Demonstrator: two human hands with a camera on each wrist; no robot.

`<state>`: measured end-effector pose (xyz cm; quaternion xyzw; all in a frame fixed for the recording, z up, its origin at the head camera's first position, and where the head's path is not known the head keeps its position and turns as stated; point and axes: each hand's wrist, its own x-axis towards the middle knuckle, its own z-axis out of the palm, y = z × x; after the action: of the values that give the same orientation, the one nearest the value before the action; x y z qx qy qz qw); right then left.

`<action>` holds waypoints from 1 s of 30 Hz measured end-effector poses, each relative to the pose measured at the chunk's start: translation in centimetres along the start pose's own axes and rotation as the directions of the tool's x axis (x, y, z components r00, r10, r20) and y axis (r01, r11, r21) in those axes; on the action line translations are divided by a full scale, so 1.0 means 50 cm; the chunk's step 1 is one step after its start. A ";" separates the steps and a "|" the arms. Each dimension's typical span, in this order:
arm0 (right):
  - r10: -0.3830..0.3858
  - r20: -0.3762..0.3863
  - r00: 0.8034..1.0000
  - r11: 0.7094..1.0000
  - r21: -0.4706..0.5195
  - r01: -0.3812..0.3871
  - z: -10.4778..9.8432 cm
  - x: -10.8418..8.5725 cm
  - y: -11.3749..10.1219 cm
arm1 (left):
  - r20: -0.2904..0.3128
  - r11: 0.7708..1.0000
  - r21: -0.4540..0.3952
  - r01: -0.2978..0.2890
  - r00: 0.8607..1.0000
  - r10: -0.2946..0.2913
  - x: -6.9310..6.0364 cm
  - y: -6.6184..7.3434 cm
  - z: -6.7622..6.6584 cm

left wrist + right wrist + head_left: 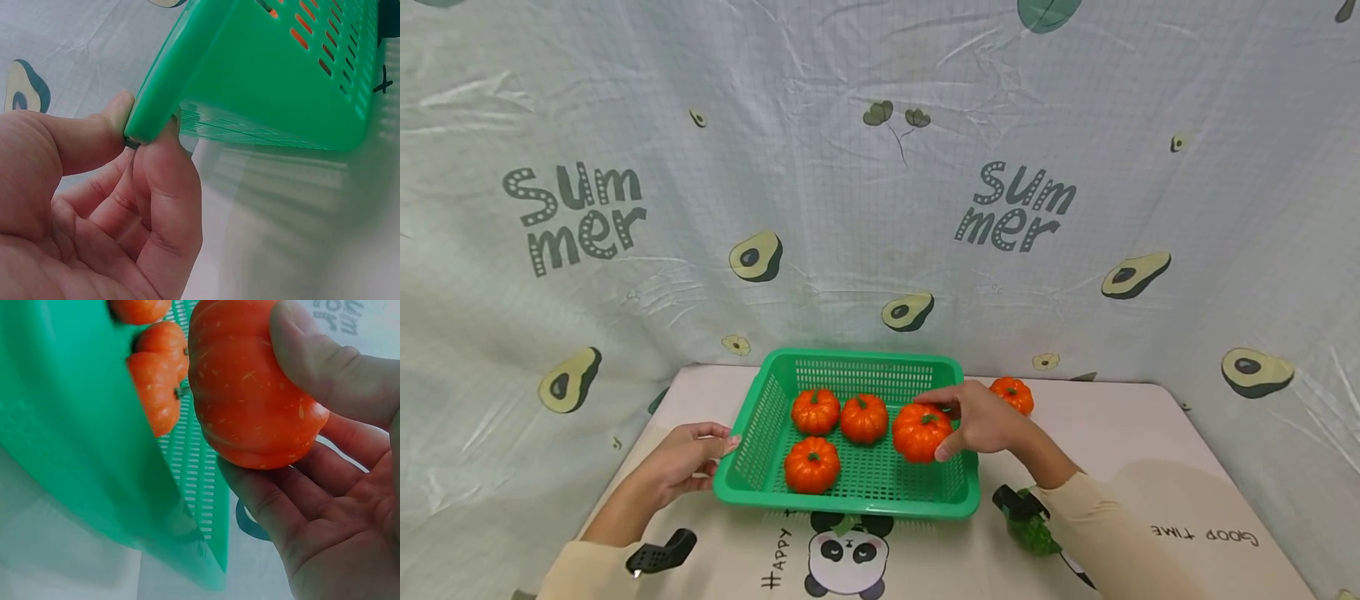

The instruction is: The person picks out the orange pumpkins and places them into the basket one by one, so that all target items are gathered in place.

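A green plastic basket (850, 507) with slotted walls stands on the table. Its left rim (164, 94) is pinched between the thumb and fingers of my left hand (688, 462). My right hand (988, 417) grips a small orange pumpkin (919, 435) over the basket's right side; in the right wrist view this pumpkin (250, 387) sits between thumb and fingers, above the slotted floor. Inside the basket lie a pumpkin (815, 412) at the back left, another pumpkin (864, 418) beside it, and a third pumpkin (812, 465) in front.
Behind my right hand, one more pumpkin (1013, 394) rests on the table, outside the basket. A green, bumpy vegetable-like item (1033, 533) lies partly hidden by my right forearm. A printed curtain (850, 192) hangs along the table's back edge.
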<state>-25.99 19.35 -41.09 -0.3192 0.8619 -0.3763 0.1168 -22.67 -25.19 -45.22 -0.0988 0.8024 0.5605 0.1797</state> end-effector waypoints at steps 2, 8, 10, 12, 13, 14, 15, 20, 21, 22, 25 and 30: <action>-0.008 0.012 1.000 1.000 0.017 0.008 0.000 0.006 -0.001 | -0.002 1.000 0.004 -0.003 1.000 0.003 0.000 0.001 0.001; -0.022 0.038 0.999 0.999 0.029 0.021 -0.001 0.025 -0.005 | -0.009 1.000 0.006 -0.005 1.000 0.005 -0.001 0.007 0.001; -0.022 0.051 0.998 0.999 0.026 0.020 0.001 0.030 -0.006 | -0.009 1.000 0.005 -0.003 1.000 0.003 -0.001 0.007 0.001; -0.016 0.065 0.998 1.000 0.022 0.014 0.004 0.035 -0.008 | -0.008 1.000 0.007 -0.002 1.000 0.002 0.000 0.007 0.001; -0.014 0.072 0.997 1.000 0.023 0.013 0.006 0.038 -0.009 | -0.008 1.000 0.006 -0.002 1.000 0.002 0.000 0.007 0.001; -0.017 0.077 0.997 1.000 0.020 0.016 0.008 0.041 -0.009 | -0.007 1.000 0.006 -0.003 1.000 0.003 0.000 0.006 0.001; -0.018 0.083 0.996 1.000 0.018 0.016 0.009 0.045 -0.009 | -0.006 1.000 0.006 -0.002 1.000 0.002 0.000 0.006 0.001; -0.023 0.101 0.995 0.999 0.025 0.021 0.018 0.061 -0.012 | -0.008 1.000 0.000 0.005 1.000 -0.005 -0.001 0.004 0.001; -0.022 0.103 0.994 0.999 0.029 0.019 0.019 0.064 -0.014 | -0.009 1.000 -0.001 0.007 1.000 -0.007 -0.002 0.003 0.000; -0.024 0.104 0.994 0.999 0.032 0.021 0.020 0.066 -0.014 | -0.008 1.000 -0.002 0.007 1.000 -0.007 -0.002 0.003 0.000; -0.021 0.109 0.994 0.999 0.033 0.018 0.023 0.072 -0.017 | -0.005 1.000 -0.003 0.004 1.000 -0.004 -0.003 0.002 0.001; -0.008 0.127 0.992 0.999 0.042 0.003 0.034 0.082 -0.019 | -0.001 1.000 0.003 0.006 1.000 -0.006 -0.003 0.000 0.001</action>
<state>-27.97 15.26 -41.40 -0.3422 0.8438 -0.3735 0.1771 -22.53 -25.16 -45.16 -0.1012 0.8031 0.5586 0.1811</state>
